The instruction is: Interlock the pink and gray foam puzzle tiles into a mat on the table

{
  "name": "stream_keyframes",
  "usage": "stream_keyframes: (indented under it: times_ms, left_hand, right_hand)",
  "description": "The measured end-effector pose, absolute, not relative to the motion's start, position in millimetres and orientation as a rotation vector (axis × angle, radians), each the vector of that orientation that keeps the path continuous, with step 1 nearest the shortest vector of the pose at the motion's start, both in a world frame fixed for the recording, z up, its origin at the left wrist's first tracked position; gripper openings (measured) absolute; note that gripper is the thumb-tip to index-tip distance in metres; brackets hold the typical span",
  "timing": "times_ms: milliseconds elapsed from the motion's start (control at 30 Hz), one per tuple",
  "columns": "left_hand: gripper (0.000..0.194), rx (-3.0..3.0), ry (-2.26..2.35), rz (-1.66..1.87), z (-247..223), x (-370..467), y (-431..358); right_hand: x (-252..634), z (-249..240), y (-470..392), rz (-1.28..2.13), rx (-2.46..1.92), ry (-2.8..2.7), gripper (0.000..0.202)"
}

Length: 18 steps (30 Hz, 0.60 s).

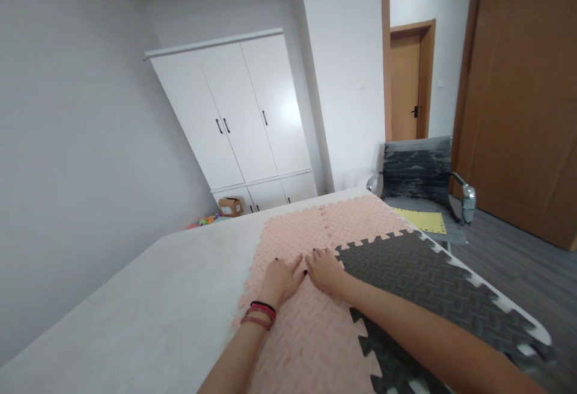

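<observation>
My left hand (280,278) rests on a pink foam puzzle mat (311,340), thumb and fingers apart. Beside it, my right hand (325,270) presses on the same pink foam, its fingers lightly bent over the surface and not wrapped around anything. Both hands are close to where pink tiles meet, near the corner of a dark grey foam puzzle mat (433,273). Farther off, another pink tile (365,219) lies along the grey one's toothed edge. My right forearm crosses over the grey mat and covers part of the seam.
The mats lie on a white table (189,286). A dark office chair (417,171) with a yellow perforated sheet (421,220) on its seat stands at the right. Behind are a white cabinet (238,111), a cardboard box (231,206) and a wooden door (518,93).
</observation>
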State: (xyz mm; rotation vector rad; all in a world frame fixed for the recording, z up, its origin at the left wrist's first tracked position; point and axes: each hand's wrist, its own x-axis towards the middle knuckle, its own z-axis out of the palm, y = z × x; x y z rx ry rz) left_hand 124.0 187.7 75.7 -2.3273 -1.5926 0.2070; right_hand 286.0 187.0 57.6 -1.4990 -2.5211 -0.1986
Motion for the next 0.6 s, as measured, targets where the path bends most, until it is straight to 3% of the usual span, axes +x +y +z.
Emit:
stream_keyframes:
  times_ms: [367, 600]
  left_hand:
    - [0.057, -2.324, -1.643, 0.25, 77, 135, 182]
    - [0.055, -2.344, -1.589, 0.205, 76, 130, 182]
  right_hand:
    - [297, 65, 206, 0.069, -1.489, -2.557, 0.048]
    - [344, 60, 234, 0.041, -1.518, -2.518, 0.049]
